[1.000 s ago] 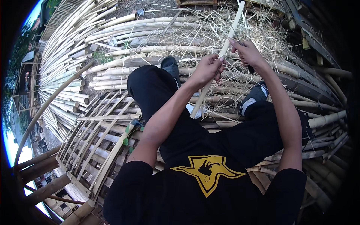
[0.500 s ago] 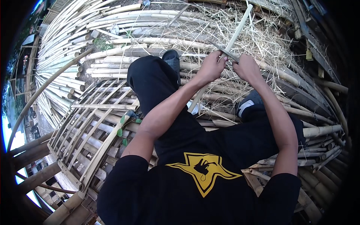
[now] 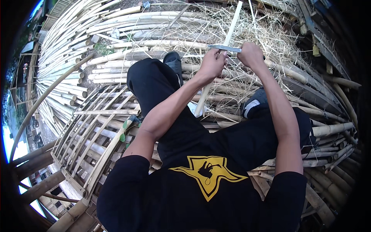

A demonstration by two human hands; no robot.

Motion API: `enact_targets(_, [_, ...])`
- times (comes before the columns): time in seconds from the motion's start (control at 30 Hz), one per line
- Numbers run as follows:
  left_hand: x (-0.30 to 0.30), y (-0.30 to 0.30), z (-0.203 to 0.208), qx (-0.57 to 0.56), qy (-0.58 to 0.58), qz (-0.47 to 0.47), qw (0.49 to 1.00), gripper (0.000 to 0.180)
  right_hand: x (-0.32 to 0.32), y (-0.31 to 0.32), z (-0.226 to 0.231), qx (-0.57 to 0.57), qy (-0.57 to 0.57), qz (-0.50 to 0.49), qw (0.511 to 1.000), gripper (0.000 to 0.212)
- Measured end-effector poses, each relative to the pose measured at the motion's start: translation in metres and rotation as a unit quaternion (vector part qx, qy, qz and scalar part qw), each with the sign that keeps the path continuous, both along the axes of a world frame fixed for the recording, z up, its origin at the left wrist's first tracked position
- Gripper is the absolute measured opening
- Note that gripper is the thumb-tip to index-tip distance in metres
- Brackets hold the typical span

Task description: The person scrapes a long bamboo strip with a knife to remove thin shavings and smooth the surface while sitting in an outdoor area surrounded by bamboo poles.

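A long pale bamboo strip slants between my knees, its far end pointing away over the shavings. My left hand is closed round its middle, and the near end shows below that hand. In my right hand is a knife, gripped by its handle, which the fingers mostly hide. Its flat grey blade lies across the strip just beyond my left fingers, pointing left. Whether the edge bites into the strip cannot be made out.
Curly bamboo shavings cover the ground ahead and to the right. Many bamboo poles are stacked beyond and to the left. A woven slat frame stands by my left leg, with a curved pole rising at far left.
Both hands have shifted slightly left with the strip and knife. The strip stands a little steeper, and the blade has turned closer to level, its flat side now brighter.
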State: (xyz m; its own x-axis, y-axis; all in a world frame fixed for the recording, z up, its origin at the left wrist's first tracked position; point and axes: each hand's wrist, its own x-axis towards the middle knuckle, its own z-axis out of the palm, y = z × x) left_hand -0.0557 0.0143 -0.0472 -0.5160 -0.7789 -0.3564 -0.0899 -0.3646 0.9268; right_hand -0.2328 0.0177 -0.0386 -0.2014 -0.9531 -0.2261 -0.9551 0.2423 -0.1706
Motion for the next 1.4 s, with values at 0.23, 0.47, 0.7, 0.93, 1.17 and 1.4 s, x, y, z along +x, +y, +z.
enact_targets(0.23, [0.017, -0.003, 0.015, 0.081, 0.077, 0.002, 0.994, 0.015, -0.017, -0.023, -0.001, 0.013, 0.017, -0.080, 0.997, 0.028])
enact_targets(0.47, [0.051, -0.016, 0.019, 0.120, 0.140, 0.031, 0.982, 0.014, -0.113, -0.021, 0.036, -0.086, -0.007, -0.205, 0.975, 0.035])
enact_targets(0.7, [0.029, -0.012, 0.018, 0.076, 0.131, -0.037, 0.988, 0.019, -0.004, -0.013, 0.046, -0.002, -0.060, 0.025, 0.998, 0.030])
enact_targets(0.93, [0.021, -0.014, 0.026, 0.115, 0.094, -0.057, 0.987, 0.019, 0.001, 0.000, 0.036, 0.037, -0.047, 0.053, 0.997, 0.026])
enact_targets(1.17, [0.010, -0.004, 0.009, -0.049, 0.010, -0.023, 0.998, 0.020, 0.017, 0.004, 0.036, 0.028, -0.069, 0.020, 0.997, 0.026])
enact_targets(1.4, [0.011, 0.000, 0.018, 0.027, 0.002, -0.049, 0.998, 0.019, -0.017, -0.009, 0.015, -0.038, 0.005, 0.022, 0.999, 0.024])
